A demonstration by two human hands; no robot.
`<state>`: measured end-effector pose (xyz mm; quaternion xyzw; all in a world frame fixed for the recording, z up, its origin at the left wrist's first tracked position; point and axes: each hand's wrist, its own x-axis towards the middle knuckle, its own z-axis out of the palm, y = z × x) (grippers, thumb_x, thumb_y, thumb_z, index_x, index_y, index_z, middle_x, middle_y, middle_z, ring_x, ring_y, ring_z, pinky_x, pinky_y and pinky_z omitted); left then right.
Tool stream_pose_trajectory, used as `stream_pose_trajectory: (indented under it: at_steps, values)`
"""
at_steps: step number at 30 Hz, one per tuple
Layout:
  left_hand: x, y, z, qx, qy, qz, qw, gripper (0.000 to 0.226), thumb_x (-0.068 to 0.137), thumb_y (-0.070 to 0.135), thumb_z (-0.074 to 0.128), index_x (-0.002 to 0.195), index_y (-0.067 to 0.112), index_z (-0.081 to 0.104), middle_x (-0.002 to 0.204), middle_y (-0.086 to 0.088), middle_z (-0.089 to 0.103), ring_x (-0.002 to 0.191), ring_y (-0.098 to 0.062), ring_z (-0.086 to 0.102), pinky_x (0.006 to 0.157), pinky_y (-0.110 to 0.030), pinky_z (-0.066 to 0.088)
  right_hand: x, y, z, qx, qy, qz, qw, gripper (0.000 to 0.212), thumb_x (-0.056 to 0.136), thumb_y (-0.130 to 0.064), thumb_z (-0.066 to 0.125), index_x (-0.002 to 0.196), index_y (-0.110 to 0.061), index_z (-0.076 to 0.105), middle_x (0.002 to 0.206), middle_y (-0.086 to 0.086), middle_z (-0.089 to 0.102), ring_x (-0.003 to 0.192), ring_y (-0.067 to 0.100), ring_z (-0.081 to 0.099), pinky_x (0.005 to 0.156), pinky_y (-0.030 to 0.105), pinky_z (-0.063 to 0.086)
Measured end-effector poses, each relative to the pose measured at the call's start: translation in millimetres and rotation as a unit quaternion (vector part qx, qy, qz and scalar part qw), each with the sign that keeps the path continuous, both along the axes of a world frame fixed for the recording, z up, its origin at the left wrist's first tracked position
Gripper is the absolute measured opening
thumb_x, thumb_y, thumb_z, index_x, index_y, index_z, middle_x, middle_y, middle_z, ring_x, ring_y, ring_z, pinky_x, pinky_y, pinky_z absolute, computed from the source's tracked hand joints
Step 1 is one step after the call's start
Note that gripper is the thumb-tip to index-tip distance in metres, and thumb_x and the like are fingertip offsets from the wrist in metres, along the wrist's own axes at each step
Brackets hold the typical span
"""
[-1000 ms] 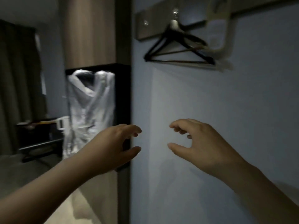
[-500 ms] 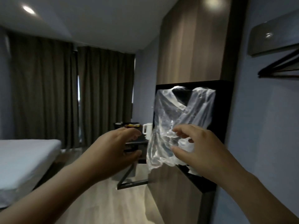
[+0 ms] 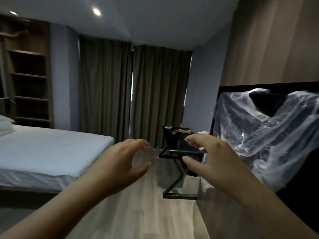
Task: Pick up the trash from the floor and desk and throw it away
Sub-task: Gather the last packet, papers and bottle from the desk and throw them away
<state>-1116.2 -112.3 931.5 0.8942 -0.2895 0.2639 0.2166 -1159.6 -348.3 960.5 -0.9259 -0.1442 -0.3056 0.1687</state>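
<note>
This looks like a hotel bedroom or a similar guest room. A wide bed (image 3: 51, 152) with plain white sheets and stacked white pillows (image 3: 6, 125) stands at the left. Long dark curtains (image 3: 120, 94) are closed across the far wall. Round ceiling lights (image 3: 96, 11) are set into the white ceiling. Open wooden shelves (image 3: 29, 87) stand in the left corner, and wood panels (image 3: 267, 49) cover the right wall. A small black bench (image 3: 172, 153) with angled metal legs stands on the pale wooden floor (image 3: 146, 213).
</note>
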Motion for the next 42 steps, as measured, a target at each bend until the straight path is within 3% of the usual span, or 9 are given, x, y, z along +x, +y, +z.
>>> stream_pose_trajectory:
  at_steps: [10,13,16,20,27,35,42]
  values:
    - [156,7,2,0.036,-0.005,0.043,0.998,0.050,0.084,0.049,0.060,0.130,0.035,0.049,0.124,0.018,0.057,0.109,0.002,0.052,0.083,-0.002,0.032,171,-1,-11,-0.003,0.004,0.020,1.000,0.044,0.082,-0.044,0.064,0.124,-0.033,0.054,0.115,-0.021,0.056,0.105,-0.003,0.050,0.089,0.018,0.044]
    - [204,6,-1,0.035,-0.002,0.044,0.998,0.049,0.084,0.048,0.060,0.130,0.034,0.049,0.124,0.017,0.057,0.110,0.000,0.052,0.088,-0.008,0.038,222,-4,-14,-0.010,0.013,0.017,1.000,0.044,0.082,-0.045,0.063,0.124,-0.033,0.054,0.115,-0.021,0.055,0.106,-0.003,0.050,0.090,0.020,0.045]
    - [252,8,-3,0.035,0.002,0.043,0.998,0.049,0.085,0.046,0.060,0.130,0.033,0.050,0.125,0.016,0.057,0.112,-0.003,0.053,0.095,-0.017,0.043,271,-4,-19,-0.021,0.028,0.014,0.999,0.045,0.082,-0.046,0.062,0.124,-0.034,0.053,0.110,-0.024,0.052,0.103,-0.005,0.048,0.087,0.014,0.040]
    - [320,15,-9,0.042,0.007,0.030,0.999,0.047,0.086,0.047,0.058,0.130,0.034,0.050,0.124,0.017,0.056,0.113,0.001,0.051,0.094,-0.014,0.041,335,3,-24,-0.025,0.036,0.005,0.999,0.044,0.082,-0.048,0.062,0.123,-0.038,0.052,0.110,-0.026,0.050,0.102,-0.006,0.047,0.082,0.011,0.038]
    - [451,50,-11,0.051,0.004,0.003,0.999,0.048,0.086,0.047,0.057,0.131,0.034,0.047,0.124,0.019,0.055,0.111,0.004,0.050,0.090,-0.010,0.041,451,35,-31,-0.023,0.042,-0.026,0.999,0.044,0.082,-0.048,0.062,0.124,-0.038,0.051,0.114,-0.023,0.052,0.107,-0.004,0.048,0.090,0.018,0.043]
    - [597,83,0,0.052,0.009,-0.030,0.998,0.051,0.087,0.047,0.056,0.135,0.034,0.044,0.127,0.018,0.053,0.115,0.002,0.049,0.096,-0.017,0.042,577,72,-29,-0.017,0.054,-0.074,0.996,0.046,0.081,-0.051,0.061,0.124,-0.040,0.050,0.108,-0.027,0.050,0.103,-0.006,0.047,0.086,0.015,0.042]
    - [709,72,-23,0.055,0.018,-0.048,0.997,0.054,0.087,0.050,0.055,0.137,0.036,0.041,0.133,0.020,0.049,0.122,0.004,0.044,0.101,-0.014,0.037,676,62,-40,-0.026,0.080,-0.101,0.991,0.043,0.082,-0.050,0.061,0.123,-0.042,0.049,0.106,-0.024,0.052,0.101,-0.003,0.051,0.086,0.020,0.047]
